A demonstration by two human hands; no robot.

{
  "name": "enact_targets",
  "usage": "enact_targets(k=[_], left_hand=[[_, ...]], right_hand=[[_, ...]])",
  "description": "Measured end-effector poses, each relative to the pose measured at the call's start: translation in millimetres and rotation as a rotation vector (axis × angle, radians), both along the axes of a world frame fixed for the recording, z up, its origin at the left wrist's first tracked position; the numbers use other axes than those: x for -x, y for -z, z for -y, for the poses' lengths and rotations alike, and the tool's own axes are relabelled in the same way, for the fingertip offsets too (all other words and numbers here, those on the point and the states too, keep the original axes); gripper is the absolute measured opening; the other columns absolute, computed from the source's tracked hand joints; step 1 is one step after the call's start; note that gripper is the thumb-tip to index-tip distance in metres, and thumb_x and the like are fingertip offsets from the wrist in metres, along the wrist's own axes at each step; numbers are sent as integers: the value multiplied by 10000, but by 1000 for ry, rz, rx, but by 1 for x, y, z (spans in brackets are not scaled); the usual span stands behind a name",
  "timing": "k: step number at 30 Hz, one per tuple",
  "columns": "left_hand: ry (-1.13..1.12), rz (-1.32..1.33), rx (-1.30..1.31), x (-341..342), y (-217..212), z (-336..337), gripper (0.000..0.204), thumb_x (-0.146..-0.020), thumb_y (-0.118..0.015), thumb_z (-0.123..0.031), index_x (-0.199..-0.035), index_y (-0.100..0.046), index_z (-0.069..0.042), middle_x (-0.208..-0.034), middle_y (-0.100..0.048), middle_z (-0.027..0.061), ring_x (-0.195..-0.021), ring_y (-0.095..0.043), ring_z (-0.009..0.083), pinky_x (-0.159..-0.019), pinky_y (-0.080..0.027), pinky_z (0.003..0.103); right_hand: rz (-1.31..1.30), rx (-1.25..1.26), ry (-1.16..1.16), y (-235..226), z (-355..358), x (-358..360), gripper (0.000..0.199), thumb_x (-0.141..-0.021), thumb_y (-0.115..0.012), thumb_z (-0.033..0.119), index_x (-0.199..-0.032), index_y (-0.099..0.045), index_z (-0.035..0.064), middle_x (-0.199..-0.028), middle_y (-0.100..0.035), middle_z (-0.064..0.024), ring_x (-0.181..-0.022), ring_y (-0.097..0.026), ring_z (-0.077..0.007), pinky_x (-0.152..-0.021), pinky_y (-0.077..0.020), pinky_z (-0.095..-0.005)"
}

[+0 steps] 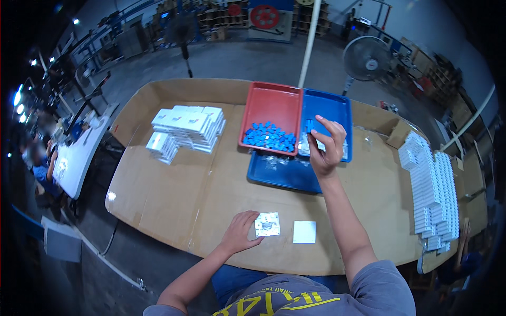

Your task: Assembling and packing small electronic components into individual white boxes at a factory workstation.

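My left hand grips the left edge of a white square plate, thumb at its lower corner and fingers at its upper one. Metallic-looking parts show on the plate's upper face. A second, plain white square plate lies flat just to the right. Raised over the blue tray, my right hand pinches a small blue piece between thumb and forefinger. Beside it, a red tray holds a heap of small blue pieces. Clear bags lie partly hidden in the blue tray's near end.
Another blue tray sits lower, partly under the first two. White square plates are stacked at the far left and in tall rows at the right. Raised cardboard edges the table. A fan stands beyond; people work at both sides.
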State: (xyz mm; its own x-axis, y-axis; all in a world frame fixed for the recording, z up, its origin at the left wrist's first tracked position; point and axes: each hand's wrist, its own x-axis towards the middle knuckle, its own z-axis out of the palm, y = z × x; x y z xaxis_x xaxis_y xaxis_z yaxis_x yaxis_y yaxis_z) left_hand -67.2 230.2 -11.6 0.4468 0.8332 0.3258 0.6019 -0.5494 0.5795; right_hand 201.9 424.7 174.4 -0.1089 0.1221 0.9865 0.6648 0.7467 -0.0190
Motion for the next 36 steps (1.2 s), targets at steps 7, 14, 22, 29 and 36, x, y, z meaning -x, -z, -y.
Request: enact_targets(k=[7, 14, 22, 29, 36], left_hand=[[-23, -34, -24, -2, -8, 6, 756, -783, -852, -344, -1386, -549, -3, -1377, -603, 179, -1339, -542, 361, -1167, -397, 486], [-50, -27, -37, -5, -2, 1, 790, -730, -867, -330, -1385, -553, -22, -1346, -615, 196, -1309, -548, 399, -1149, -392, 510], [-109, -32, 30, -6, 1, -1, 807, -754, -852, -356, -1422, -536, -32, -1391, -591, 184, -1338, -533, 378, -1179, -367, 512], [-97, -35, 22, -1, 3, 2, 885, -727, -858, -390, -1460, -507, -40, -1444, -559, 175, -1357, -514, 383, -1200, -357, 505], [-123, -3, 48, 6, 5, 3, 932, -726, -858, -429, -1496, -472, -71, -1468, -530, 162, -1375, -500, 354, -1235, -332, 516]], right_hand=[[-466, 143, -409, -41, 72, -31, 281, -941, -745, -31, -1163, -579, 21, -1164, -741, -229, -1069, -732, -265, -834, -621, -333], [-1064, 807, -806, -34, 123, -35, 301, -1014, -691, 60, -1258, -534, -20, -996, -764, -183, -859, -784, -270, -738, -645, -320], [-1273, 1255, -787, 58, 154, -12, 360, -995, -689, 6, -1332, -574, -53, -1249, -704, -203, -1112, -735, -301, -936, -633, -351], [-1047, 1426, -646, 108, 178, 7, 411, -956, -712, -41, -1355, -616, -62, -1326, -677, -159, -1091, -717, -213, -937, -607, -317], [-17, 1189, -286, 164, 177, 29, 438, -889, -744, -14, -1324, -696, -2, -1206, -687, -133, -1074, -684, -236, -910, -564, -338]])
